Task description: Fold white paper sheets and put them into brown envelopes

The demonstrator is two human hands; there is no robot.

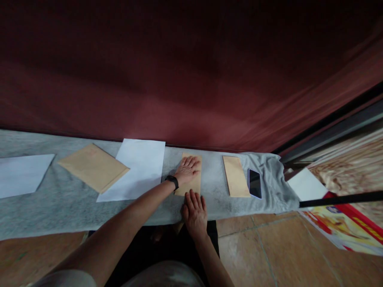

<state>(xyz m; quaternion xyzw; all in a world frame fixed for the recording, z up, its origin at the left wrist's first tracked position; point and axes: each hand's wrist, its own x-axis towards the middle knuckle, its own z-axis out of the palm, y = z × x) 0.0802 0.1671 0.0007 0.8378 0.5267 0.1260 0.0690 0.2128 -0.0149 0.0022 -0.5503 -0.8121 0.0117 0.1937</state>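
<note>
A small brown envelope [196,184] lies upright in front of me on a grey cloth [211,205]. Flat across its upper part rests my left hand [188,169], fingers stretched out, with a black band on the wrist. My right hand [196,213] is at the envelope's lower edge, fingertips touching it and fingers extended. Neither hand grips anything. Part of the envelope is hidden under the left hand. To the left, a larger brown envelope [91,167] overlaps a white sheet of paper [140,167].
Right of my hands are a narrow brown envelope stack [236,177] and a phone [255,183]. Another white paper stack [24,175] lies far left. A dark red curtain [179,99] rises behind the cloth. A colourful box [347,227] stands at the right, beyond a black bar [341,198].
</note>
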